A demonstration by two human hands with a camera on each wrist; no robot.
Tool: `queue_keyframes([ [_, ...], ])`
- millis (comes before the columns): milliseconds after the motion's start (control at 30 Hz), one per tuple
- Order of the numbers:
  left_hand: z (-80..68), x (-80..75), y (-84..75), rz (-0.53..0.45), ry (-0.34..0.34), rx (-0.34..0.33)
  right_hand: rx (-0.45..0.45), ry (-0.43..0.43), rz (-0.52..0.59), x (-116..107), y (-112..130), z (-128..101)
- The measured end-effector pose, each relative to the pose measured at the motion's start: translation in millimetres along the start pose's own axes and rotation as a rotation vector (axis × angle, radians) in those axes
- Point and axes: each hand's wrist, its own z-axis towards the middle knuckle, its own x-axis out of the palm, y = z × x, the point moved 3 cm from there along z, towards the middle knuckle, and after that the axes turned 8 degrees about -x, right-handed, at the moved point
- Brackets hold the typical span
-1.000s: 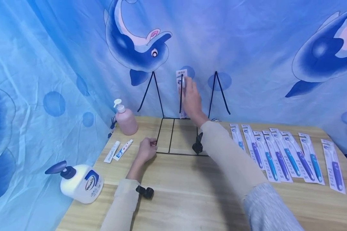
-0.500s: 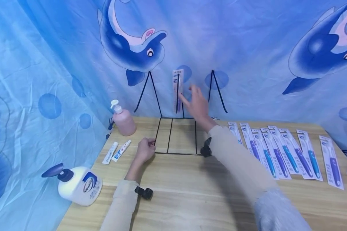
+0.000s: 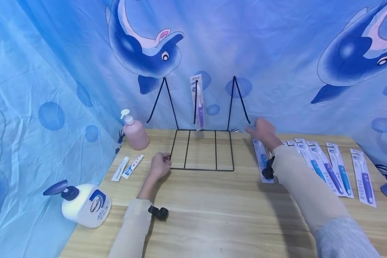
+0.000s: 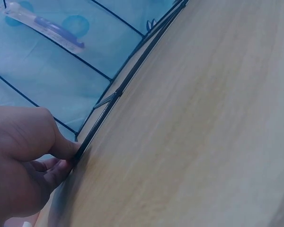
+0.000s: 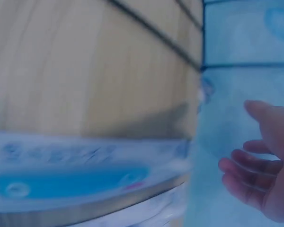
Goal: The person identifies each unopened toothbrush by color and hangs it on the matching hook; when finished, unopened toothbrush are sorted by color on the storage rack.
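Observation:
My left hand point(image 3: 160, 166) pinches the front left corner of a black wire rack point(image 3: 209, 170) on the wooden table. The left wrist view shows that hand's thumb and fingers point(image 4: 61, 165) meeting at the wire. From the rack's middle hook hangs a packaged purple toothbrush point(image 3: 200, 114), upright against the curtain. My right hand point(image 3: 263, 132) is in the air right of the rack, above the far end of a packaged blue toothbrush point(image 3: 259, 157). In the right wrist view the right hand's fingers point(image 5: 248, 177) are loosely bent, apart from the thumb, with nothing between them.
Several more packaged toothbrushes point(image 3: 340, 168) lie on the right, some behind my right sleeve. On the left stand a pink pump bottle point(image 3: 136, 134) and a white pump bottle point(image 3: 87, 206), near two small toothpaste tubes point(image 3: 133, 166). A dolphin-print curtain point(image 3: 277, 53) closes off the back.
My right hand has let go of the hanging toothbrush and moved right and down toward the packages on the table. My left hand keeps its place on the rack.

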Motion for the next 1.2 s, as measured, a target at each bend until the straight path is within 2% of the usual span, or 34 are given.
queue_keyframes([
  [133,1.6,0.8,-2.9,0.003,-0.011,0.014,0.056,0.049,-0.037,8.2,-23.5,-9.3],
  [333,2.9,4.3,-5.9,0.004,-0.020,0.030,0.164,0.080,-0.075,22.6,-41.9,-21.8],
  [533,2.7,10.0,-7.8,0.007,-0.026,0.039,0.192,0.044,-0.067,28.5,-47.4,-30.7],
  [633,1.9,10.6,-8.2,0.001,-0.029,0.032,0.172,0.007,-0.059,26.4,-46.9,-33.4],
  [833,0.5,8.2,-7.3,0.007,-0.019,0.016,0.086,-0.128,0.071,11.8,-34.5,-39.2],
  [1033,-1.6,4.1,-4.4,0.003,-0.012,-0.011,-0.031,-0.289,0.119,-20.2,-6.4,-47.7],
  [1200,-3.0,1.5,-0.9,0.009,-0.004,-0.023,-0.145,-0.392,0.131,-52.6,23.3,-64.2],
])
